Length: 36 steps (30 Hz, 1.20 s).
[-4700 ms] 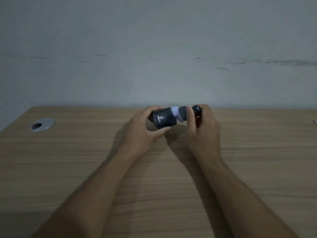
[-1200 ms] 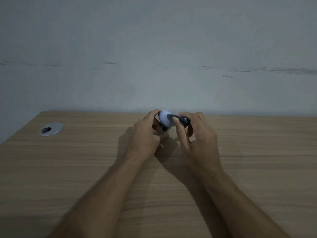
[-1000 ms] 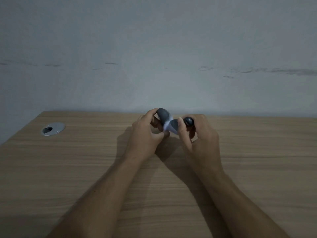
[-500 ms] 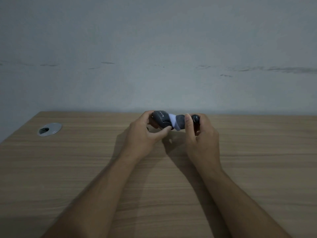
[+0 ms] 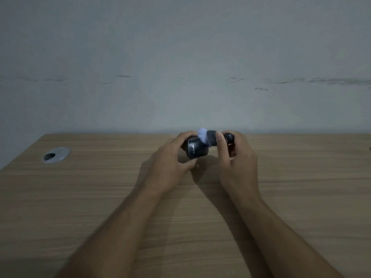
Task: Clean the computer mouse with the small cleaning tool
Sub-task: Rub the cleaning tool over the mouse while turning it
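The left hand (image 5: 172, 163) is clasping the computer mouse (image 5: 195, 150) while the right hand (image 5: 236, 163), pinching the cleaning brush (image 5: 210, 137), is laying its pale bristles leftward across the mouse's top.

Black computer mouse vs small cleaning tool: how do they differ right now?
The black computer mouse sits in the left hand; the small cleaning tool is pinched in the right hand. The mouse is all black with pale lettering; the tool has a pale fluffy tip on a grey body. The mouse is bulkier, the tool slimmer. Both are held above the wooden desk, tip touching the mouse.
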Available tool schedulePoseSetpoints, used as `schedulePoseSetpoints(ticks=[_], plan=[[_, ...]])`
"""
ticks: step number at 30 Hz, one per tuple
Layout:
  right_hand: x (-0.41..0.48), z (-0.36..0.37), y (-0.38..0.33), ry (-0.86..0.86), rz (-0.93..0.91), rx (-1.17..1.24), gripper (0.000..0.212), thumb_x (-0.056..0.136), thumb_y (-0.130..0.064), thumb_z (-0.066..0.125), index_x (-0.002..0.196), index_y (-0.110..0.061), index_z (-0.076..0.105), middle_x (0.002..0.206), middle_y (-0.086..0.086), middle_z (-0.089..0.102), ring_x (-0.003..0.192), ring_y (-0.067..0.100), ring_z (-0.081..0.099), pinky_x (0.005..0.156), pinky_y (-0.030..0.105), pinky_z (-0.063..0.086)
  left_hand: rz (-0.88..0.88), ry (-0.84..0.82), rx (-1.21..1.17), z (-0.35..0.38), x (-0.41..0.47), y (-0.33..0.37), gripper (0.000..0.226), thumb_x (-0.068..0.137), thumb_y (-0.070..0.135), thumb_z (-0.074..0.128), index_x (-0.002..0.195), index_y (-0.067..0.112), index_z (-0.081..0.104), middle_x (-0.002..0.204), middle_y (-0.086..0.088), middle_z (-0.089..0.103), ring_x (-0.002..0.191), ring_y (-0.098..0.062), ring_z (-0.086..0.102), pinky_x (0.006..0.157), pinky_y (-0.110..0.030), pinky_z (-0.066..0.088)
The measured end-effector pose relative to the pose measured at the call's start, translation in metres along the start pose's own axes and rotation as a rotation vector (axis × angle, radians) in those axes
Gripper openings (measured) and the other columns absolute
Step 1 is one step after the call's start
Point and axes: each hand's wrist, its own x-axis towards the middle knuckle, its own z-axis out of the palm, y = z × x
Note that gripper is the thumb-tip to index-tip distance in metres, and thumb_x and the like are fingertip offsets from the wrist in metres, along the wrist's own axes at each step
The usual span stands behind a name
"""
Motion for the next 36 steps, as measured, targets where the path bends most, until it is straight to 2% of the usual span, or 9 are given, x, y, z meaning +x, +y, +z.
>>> schedulePoseSetpoints(ticks=[4, 9, 15, 20, 26, 29, 31, 33, 36], plan=[[-0.004, 0.001, -0.010, -0.028, -0.194, 0.002, 0.020, 0.109, -0.027, 0.062, 0.098, -0.010, 0.066, 0.086, -0.005, 0.062, 0.074, -0.006, 0.055, 0.069, 0.008, 0.039, 0.010, -0.017, 0.055, 0.000, 0.002, -0.004, 0.091, 0.071, -0.012, 0.076, 0.144, 0.040, 0.062, 0.122, 0.006, 0.075, 0.113, -0.019, 0.070, 0.092, -0.048, 0.061], [0.007, -0.004, 0.006, 0.058, 0.012, -0.066, 0.019, 0.111, -0.032, 0.059, 0.103, -0.016, 0.065, 0.094, 0.003, 0.068, 0.075, -0.005, 0.056, 0.068, 0.006, 0.039, 0.105, 0.003, 0.031, 0.000, -0.001, 0.002, 0.073, 0.080, 0.002, 0.085, 0.144, 0.031, 0.065, 0.124, 0.008, 0.075, 0.113, -0.018, 0.068, 0.102, -0.040, 0.055], [-0.003, -0.002, -0.009, -0.051, -0.192, -0.022, 0.020, 0.109, -0.028, 0.062, 0.099, -0.011, 0.067, 0.085, -0.005, 0.064, 0.074, -0.008, 0.056, 0.067, 0.006, 0.038, 0.048, 0.028, 0.052, -0.002, 0.001, 0.001, 0.077, 0.079, -0.011, 0.075, 0.142, 0.032, 0.066, 0.124, 0.003, 0.075, 0.113, -0.019, 0.069, 0.098, -0.041, 0.058], [0.007, -0.005, 0.006, 0.064, 0.037, -0.065, 0.019, 0.110, -0.033, 0.060, 0.100, -0.018, 0.067, 0.091, 0.002, 0.068, 0.075, -0.001, 0.059, 0.066, 0.011, 0.042, 0.111, 0.012, 0.045, -0.002, -0.001, 0.006, 0.072, 0.080, 0.002, 0.085, 0.143, 0.033, 0.065, 0.122, 0.011, 0.075, 0.111, -0.017, 0.067, 0.100, -0.036, 0.053], [-0.004, -0.002, -0.011, -0.060, -0.206, -0.009, 0.027, 0.109, -0.034, 0.060, 0.095, -0.011, 0.067, 0.083, -0.003, 0.064, 0.073, -0.002, 0.058, 0.067, 0.009, 0.039, 0.031, 0.006, 0.085, -0.001, 0.000, 0.005, 0.079, 0.077, -0.011, 0.073, 0.141, 0.036, 0.067, 0.124, 0.003, 0.073, 0.114, -0.018, 0.067, 0.099, -0.041, 0.058], [0.006, -0.001, -0.008, 0.042, -0.089, -0.049, 0.023, 0.109, -0.031, 0.061, 0.094, -0.014, 0.065, 0.083, -0.002, 0.065, 0.067, 0.001, 0.054, 0.066, 0.008, 0.038, 0.023, -0.010, 0.075, -0.003, -0.002, 0.008, 0.078, 0.074, 0.003, 0.081, 0.141, 0.039, 0.065, 0.119, 0.005, 0.069, 0.108, -0.009, 0.064, 0.097, -0.018, 0.051], [0.010, -0.003, -0.005, 0.049, -0.004, -0.066, 0.023, 0.110, -0.033, 0.061, 0.097, -0.016, 0.067, 0.085, -0.001, 0.067, 0.069, 0.009, 0.056, 0.066, 0.017, 0.040, 0.026, 0.005, 0.051, -0.003, -0.005, 0.014, 0.068, 0.078, 0.018, 0.087, 0.139, 0.038, 0.065, 0.114, 0.007, 0.067, 0.103, 0.000, 0.060, 0.086, -0.001, 0.041], [0.012, -0.004, -0.013, 0.001, 0.022, -0.021, 0.022, 0.110, -0.035, 0.060, 0.096, -0.019, 0.068, 0.082, -0.005, 0.068, 0.071, 0.009, 0.061, 0.067, 0.022, 0.042, -0.008, 0.026, 0.034, -0.004, -0.004, 0.020, 0.065, 0.079, 0.020, 0.088, 0.137, 0.036, 0.065, 0.114, 0.009, 0.065, 0.101, 0.000, 0.059, 0.082, -0.003, 0.044], [0.018, -0.010, -0.037, -0.082, -0.061, 0.053, 0.023, 0.110, -0.031, 0.061, 0.091, -0.018, 0.066, 0.076, -0.008, 0.066, 0.069, 0.008, 0.062, 0.063, 0.013, 0.041, -0.076, 0.036, 0.014, -0.011, 0.005, 0.027, 0.063, 0.077, 0.014, 0.092, 0.133, 0.031, 0.067, 0.115, 0.005, 0.069, 0.098, -0.010, 0.065, 0.074, -0.012, 0.047]])
